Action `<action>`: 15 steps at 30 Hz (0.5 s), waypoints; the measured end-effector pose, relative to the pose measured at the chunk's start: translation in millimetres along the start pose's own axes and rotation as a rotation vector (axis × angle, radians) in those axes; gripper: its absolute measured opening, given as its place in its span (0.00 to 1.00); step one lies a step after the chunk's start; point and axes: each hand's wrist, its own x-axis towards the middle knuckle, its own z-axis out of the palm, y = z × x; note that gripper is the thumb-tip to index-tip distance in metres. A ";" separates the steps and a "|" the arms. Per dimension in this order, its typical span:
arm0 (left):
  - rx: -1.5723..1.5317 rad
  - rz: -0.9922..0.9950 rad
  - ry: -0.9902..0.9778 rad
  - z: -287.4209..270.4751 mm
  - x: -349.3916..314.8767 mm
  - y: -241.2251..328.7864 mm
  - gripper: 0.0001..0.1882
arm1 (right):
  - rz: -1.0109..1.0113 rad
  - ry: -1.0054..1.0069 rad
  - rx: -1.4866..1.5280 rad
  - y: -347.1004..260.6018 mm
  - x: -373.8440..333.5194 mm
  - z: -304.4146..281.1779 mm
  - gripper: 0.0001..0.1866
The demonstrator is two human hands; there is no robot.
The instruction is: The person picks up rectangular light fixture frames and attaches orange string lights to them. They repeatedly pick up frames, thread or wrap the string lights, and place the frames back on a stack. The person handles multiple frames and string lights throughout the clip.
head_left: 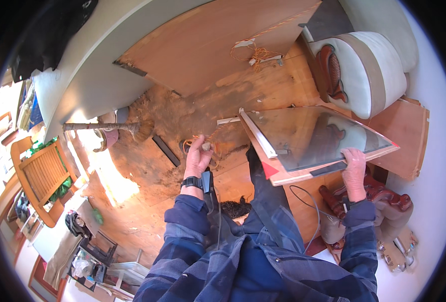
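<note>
My left hand (197, 160), with a dark watch strap at its wrist, is closed in a pinch. Between its fingers is an orange twisted cord (221, 131), with a small pale lump at the fingertips; the cord runs toward the panel's far left corner. To the right, my right hand (354, 163) is wrapped over the near edge of a tilted wooden panel (303, 173). A dark glass pane (316, 136) covers the panel's upper face. Along its left side runs a white strip (259, 133), and a red triangle (269, 170) marks the near left corner.
A broom (140, 130) and a dark flat bar (166, 150) are on the dirty wooden floor. More orange cord (258, 54) lies coiled on a large board. A padded armchair (358, 75) stands far right, a wooden folding chair (43, 176) at left. A grey cable loops beside my legs.
</note>
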 end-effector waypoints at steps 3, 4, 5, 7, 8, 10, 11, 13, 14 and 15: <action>0.059 0.086 -0.013 22.5 -5.1 -8.8 0.13 | 0.015 -0.006 0.055 3.6 -15.5 2.4 0.19; 0.065 0.118 0.024 30.9 -10.8 -6.4 0.13 | 0.018 0.013 0.075 4.5 -20.5 4.2 0.16; 0.072 0.155 0.029 39.3 -17.9 -3.3 0.12 | 0.001 0.012 0.098 7.0 -23.6 6.9 0.15; 0.074 0.237 0.104 58.1 -30.6 -0.5 0.09 | -0.013 0.017 0.145 11.4 -36.8 10.9 0.13; 0.081 0.239 0.058 69.2 -35.8 4.9 0.09 | -0.038 0.023 0.176 13.6 -39.8 13.8 0.12; 0.156 0.283 -0.031 87.6 -52.9 9.0 0.10 | -0.091 0.033 0.232 17.1 -48.0 17.7 0.11; 0.216 0.278 0.005 97.7 -61.0 11.0 0.10 | -0.107 0.028 0.249 19.5 -51.0 18.9 0.11; 0.283 0.285 -0.044 118.4 -78.2 15.3 0.09 | -0.139 0.015 0.283 22.9 -55.2 21.6 0.11; 0.352 0.270 -0.025 131.0 -85.8 17.5 0.09 | -0.156 0.043 0.295 24.0 -56.0 23.0 0.09; 0.433 0.263 -0.038 145.3 -89.9 21.0 0.10 | -0.155 0.049 0.302 25.2 -56.2 24.5 0.08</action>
